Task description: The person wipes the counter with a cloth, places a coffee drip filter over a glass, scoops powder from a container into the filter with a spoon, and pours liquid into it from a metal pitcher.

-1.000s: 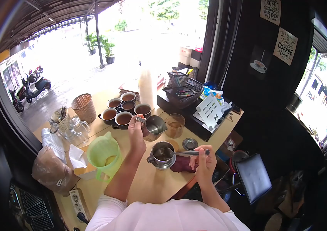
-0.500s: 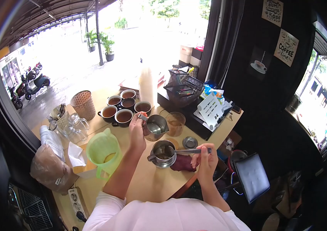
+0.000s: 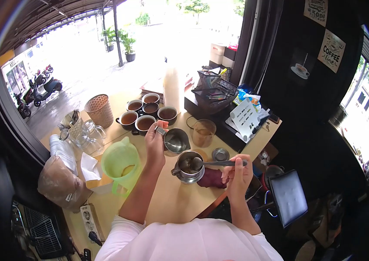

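Note:
My left hand [image 3: 155, 145] is closed round the handle of a metal milk pitcher [image 3: 177, 141], held above the table with its mouth turned up toward me. Just below and to the right of the pitcher stands a metal drip coffee filter [image 3: 189, 167] with dark, wet-looking contents. My right hand [image 3: 238, 172] grips the handle of a metal spoon [image 3: 219, 163], whose bowl is at the right side of the filter's mouth. A maroon cloth [image 3: 212, 179] lies beside the filter under my right fingers. Close by are a round metal lid [image 3: 220, 154] and a glass [image 3: 204, 133] with brownish contents.
Several dark cups [image 3: 145, 125] of brown drink stand beyond the pitcher, near a tall pale bottle [image 3: 174, 89]. On the left are a green plastic jug [image 3: 120, 160], glass mugs [image 3: 91, 137] and a woven basket [image 3: 99, 110]. A black organiser [image 3: 215, 95] and white stand [image 3: 245, 119] sit right.
The view has shifted slightly. The spoon's bowl has moved toward the filter's right rim and shows more plainly. The pitcher has shifted slightly left relative to the filter, still in my left hand.

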Available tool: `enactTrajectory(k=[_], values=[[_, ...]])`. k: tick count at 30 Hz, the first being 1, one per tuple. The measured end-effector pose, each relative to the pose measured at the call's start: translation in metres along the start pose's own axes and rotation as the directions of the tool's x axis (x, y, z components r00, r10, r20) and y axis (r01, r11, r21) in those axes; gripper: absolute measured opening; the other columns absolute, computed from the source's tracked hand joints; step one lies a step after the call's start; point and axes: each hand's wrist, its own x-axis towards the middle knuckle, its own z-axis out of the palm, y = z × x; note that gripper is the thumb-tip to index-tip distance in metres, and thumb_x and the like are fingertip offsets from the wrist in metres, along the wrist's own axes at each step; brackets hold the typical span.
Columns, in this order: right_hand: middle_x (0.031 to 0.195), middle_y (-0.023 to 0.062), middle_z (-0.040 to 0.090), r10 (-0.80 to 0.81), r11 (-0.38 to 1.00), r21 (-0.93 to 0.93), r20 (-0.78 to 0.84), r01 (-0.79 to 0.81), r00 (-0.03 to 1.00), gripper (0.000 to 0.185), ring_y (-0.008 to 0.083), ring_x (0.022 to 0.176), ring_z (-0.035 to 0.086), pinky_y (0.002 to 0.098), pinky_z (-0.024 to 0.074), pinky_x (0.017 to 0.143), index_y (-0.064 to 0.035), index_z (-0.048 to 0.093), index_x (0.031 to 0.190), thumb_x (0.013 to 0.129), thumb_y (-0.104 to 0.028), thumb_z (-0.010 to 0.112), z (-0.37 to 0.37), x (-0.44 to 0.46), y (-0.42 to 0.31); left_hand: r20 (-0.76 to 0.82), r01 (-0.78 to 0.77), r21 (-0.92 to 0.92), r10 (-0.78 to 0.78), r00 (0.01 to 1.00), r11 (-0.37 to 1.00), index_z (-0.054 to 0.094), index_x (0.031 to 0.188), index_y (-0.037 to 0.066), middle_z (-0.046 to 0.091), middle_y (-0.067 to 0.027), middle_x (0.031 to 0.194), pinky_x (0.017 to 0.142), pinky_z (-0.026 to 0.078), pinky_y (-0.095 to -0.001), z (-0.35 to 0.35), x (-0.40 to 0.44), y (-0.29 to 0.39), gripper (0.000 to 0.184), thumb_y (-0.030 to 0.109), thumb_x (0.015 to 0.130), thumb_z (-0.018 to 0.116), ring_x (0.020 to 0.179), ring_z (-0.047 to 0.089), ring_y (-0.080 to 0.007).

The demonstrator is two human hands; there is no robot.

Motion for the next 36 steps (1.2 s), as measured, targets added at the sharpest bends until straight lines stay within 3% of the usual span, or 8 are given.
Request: enactTrajectory(k=[13,17,23,25,26,29,32,36], values=[[0.057,0.0065,0.052,-0.111,0.991,0.083,0.019,0.109,0.994,0.024,0.011,0.044,0.049,0.0208,0.0396,0.04,-0.0052,0.043,0.098,0.101,-0.028,0.048,0.001,0.007,-0.003,0.185,-0.212,0.19,0.177,0.967,0.959,0.065,0.1,0.003,0.063,-0.0026,0.094,0.075,0.045,-0.0218,0.017,0.003,0.038,0.023,0.025,0.097,0.057,0.082,0.055,-0.0059],[0.06,0.0074,0.053,-0.11,0.992,0.068,0.022,0.108,0.994,0.024,0.0124,0.043,0.052,0.0217,0.0401,0.037,-0.0049,0.043,0.097,0.101,-0.028,0.048,0.009,0.007,0.006,0.211,-0.177,0.228,0.129,0.969,0.957,0.067,0.098,0.002,0.06,-0.0005,0.086,0.073,0.043,-0.0205,0.018,0.007,0.045,0.026,0.026,0.097,0.057,0.08,0.053,-0.0051],[0.063,0.0073,0.055,-0.15,0.985,-0.064,0.138,0.16,0.979,0.02,0.0128,0.049,0.055,0.0228,0.0464,0.045,-0.0028,0.043,0.096,0.098,-0.018,0.055,0.011,0.002,0.014,0.203,-0.116,0.249,0.065,0.977,0.962,0.069,0.095,0.001,0.056,0.0018,0.077,0.064,0.041,-0.019,0.016,0.01,0.05,0.026,0.024,0.097,0.057,0.07,0.051,-0.0034],[0.068,0.0087,0.059,-0.15,0.985,-0.065,0.164,0.163,0.975,0.013,0.0115,0.056,0.057,0.0215,0.0471,0.051,-0.0002,0.047,0.097,0.094,-0.007,0.059,0.012,-0.002,0.015,0.221,-0.163,0.253,0.108,0.969,0.953,0.069,0.094,0.0,0.056,0.0028,0.073,0.057,0.04,-0.0174,0.02,0.008,0.049,0.025,0.022,0.098,0.057,0.064,0.049,-0.0018],[0.071,0.0094,0.061,-0.152,0.984,-0.065,0.177,0.165,0.972,0.012,0.0108,0.059,0.058,0.0208,0.0474,0.054,0.0011,0.049,0.097,0.092,-0.001,0.06,0.012,-0.003,0.015,0.217,-0.149,0.265,0.091,0.972,0.953,0.069,0.094,0.0,0.055,0.0027,0.074,0.059,0.04,-0.018,0.021,0.007,0.051,0.025,0.022,0.098,0.057,0.066,0.049,-0.0021],[0.074,0.0075,0.064,-0.206,0.918,-0.279,0.269,0.281,0.941,0.011,0.0089,0.062,0.058,0.0202,0.0474,0.057,0.0022,0.058,0.093,0.088,-0.002,0.067,0.014,-0.002,0.004,0.216,-0.144,0.283,0.083,0.973,0.948,0.069,0.094,0.001,0.055,0.0028,0.074,0.061,0.04,-0.0186,0.023,0.005,0.052,0.024,0.021,0.097,0.056,0.067,0.049,-0.0025],[0.073,0.0065,0.063,-0.302,0.826,-0.373,0.342,0.423,0.89,0.011,0.0096,0.059,0.056,0.0219,0.0448,0.055,0.002,0.064,0.09,0.084,-0.004,0.071,0.024,0.005,-0.008,0.23,-0.185,0.272,0.123,0.965,0.944,0.069,0.094,-0.001,0.056,0.0024,0.071,0.057,0.04,-0.0173,0.022,0.006,0.049,0.023,0.018,0.097,0.057,0.063,0.05,-0.002],[0.071,0.0075,0.062,-0.31,0.743,-0.426,0.463,0.516,0.83,0.011,0.0143,0.058,0.055,0.0256,0.0416,0.052,0.0006,0.067,0.091,0.082,-0.005,0.072,0.025,0.016,-0.014,0.246,-0.183,0.264,0.117,0.962,0.947,0.068,0.094,-0.002,0.063,-0.0012,0.077,0.058,0.042,-0.0184,0.019,0.009,0.046,0.019,0.012,0.096,0.056,0.066,0.051,-0.0027]])
